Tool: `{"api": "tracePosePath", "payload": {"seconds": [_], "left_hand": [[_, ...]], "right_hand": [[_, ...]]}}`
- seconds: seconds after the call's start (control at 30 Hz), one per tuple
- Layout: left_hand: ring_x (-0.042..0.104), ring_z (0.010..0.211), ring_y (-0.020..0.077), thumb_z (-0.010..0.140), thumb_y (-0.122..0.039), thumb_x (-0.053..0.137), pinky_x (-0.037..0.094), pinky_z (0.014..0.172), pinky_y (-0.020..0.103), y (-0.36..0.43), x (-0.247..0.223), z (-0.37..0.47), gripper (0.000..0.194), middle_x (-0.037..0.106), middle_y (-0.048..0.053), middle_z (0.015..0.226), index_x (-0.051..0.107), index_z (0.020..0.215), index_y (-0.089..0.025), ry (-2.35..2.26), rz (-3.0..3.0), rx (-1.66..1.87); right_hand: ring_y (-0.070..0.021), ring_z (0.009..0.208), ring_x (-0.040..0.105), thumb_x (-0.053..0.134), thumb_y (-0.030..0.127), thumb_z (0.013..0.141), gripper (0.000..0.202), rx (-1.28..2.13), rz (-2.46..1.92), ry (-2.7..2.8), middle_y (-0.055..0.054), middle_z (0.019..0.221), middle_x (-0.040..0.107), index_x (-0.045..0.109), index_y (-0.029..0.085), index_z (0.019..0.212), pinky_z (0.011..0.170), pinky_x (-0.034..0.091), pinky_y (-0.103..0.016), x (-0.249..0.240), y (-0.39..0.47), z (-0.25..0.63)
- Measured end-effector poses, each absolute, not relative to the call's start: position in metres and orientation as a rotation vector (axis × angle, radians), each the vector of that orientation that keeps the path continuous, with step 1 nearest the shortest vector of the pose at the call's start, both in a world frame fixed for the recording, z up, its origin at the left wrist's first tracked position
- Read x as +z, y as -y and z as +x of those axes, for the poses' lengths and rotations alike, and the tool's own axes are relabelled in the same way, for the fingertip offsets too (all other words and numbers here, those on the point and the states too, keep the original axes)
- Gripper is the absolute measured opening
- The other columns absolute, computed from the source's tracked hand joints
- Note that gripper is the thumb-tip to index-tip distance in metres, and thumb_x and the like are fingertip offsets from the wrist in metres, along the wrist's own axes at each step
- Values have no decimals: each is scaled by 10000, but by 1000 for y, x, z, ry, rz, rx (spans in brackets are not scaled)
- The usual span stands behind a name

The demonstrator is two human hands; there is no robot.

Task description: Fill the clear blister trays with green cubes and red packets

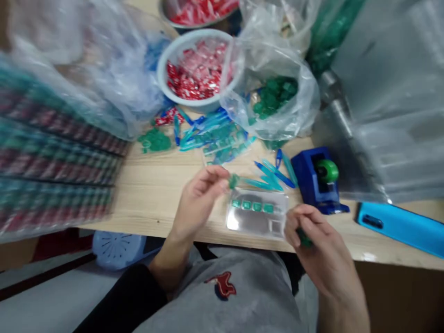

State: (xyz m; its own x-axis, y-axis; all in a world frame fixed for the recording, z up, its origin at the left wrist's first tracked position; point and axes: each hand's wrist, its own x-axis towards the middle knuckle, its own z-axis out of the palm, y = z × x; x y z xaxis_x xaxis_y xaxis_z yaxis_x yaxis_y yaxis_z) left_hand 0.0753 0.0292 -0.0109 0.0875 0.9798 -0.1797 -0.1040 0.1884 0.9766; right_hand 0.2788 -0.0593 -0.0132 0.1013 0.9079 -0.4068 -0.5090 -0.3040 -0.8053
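Between thumb and fingertips, my left hand (204,194) pinches a small green translucent piece (233,181), just above the corner of a clear plastic tray (253,224). Inside that tray a row of several green square pieces (256,206) runs along its upper part. My right hand (317,245) is at the tray's right end with its fingers curled; green pieces (305,238) show in its palm, blurred. Blue and teal plastic pens or sticks (274,173) lie beyond the tray. I cannot make out exactly what the green pieces are.
A white bowl (161,69) holds red and pink wrapped pieces. Beside it, a clear bag (305,111) contains green pieces. A blue tape dispenser (307,178) and a blue phone (402,229) stand right. Stacked filled packs (52,162) rise at left. Loose green pieces (154,140) lie near the bowl.
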Motion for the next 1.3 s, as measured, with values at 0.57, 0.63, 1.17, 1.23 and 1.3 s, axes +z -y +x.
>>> {"api": "tracePosePath", "payload": {"seconds": [0.57,0.63,1.17,1.23,1.3], "left_hand": [[469,1263,251,922,-192,542,292,1079,454,-112,-42,-15,195,610,-26,1164,621,1099,-203,-1969,1702,1134],[559,1135,224,943,-272,543,363,1024,434,-79,-35,17,184,650,-20,1085,659,1070,-209,-1508,1775,1132],[604,991,151,895,-116,614,489,884,279,-2,-9,95,211,639,28,1029,625,1066,-239,-760,1801,717],[596,952,156,902,-177,604,493,858,287,-6,-8,93,144,616,30,1000,610,1040,-218,-702,1591,528],[584,918,158,896,-233,606,487,835,293,-11,-9,91,129,598,26,976,589,1018,-196,-639,1386,326]], "right_hand": [[-71,567,636,736,240,836,120,1472,-1039,578,-9,930,715,695,262,947,456,487,-161,-14,58,262],[-48,569,614,740,269,833,135,1410,-1067,644,-8,970,675,748,278,967,466,484,-158,-16,59,261],[-149,1070,652,624,9,864,575,740,-1265,1333,-21,1151,685,561,331,1336,920,573,-296,-15,75,262],[-143,1093,647,606,16,880,590,748,-1234,1448,-31,1183,676,515,311,1382,940,566,-285,-14,76,264],[-138,1115,637,582,29,902,581,808,-1222,1542,-42,1216,662,480,297,1407,951,558,-274,-12,78,267]]}}
